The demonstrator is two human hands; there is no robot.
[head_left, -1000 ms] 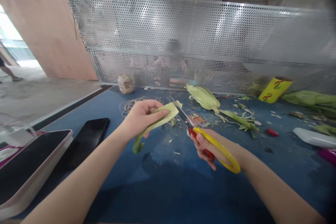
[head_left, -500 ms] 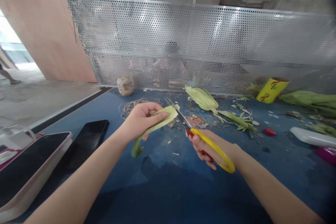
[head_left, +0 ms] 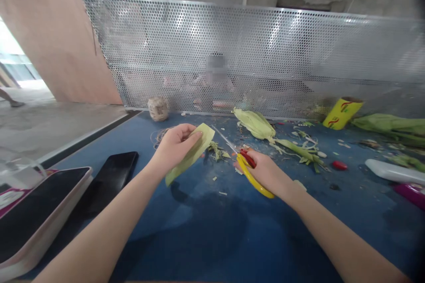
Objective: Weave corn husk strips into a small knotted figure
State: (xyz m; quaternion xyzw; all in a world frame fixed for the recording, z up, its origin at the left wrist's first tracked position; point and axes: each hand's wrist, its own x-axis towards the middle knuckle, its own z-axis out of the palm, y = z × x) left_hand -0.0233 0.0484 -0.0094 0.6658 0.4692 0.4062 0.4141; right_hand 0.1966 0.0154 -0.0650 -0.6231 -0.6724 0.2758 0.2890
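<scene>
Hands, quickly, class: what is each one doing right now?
Left hand: closed on a pale green husk strip.
Right hand: closed on the yellow-handled scissors.

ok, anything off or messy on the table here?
Yes. Husk trimmings and small bits are strewn over the blue table behind the right hand, which holds the scissors. The left hand holds a corn husk strip. A black phone lies near the scraps.

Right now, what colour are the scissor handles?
Yellow and red scissor handles, gripped in the right hand; head view.
</scene>
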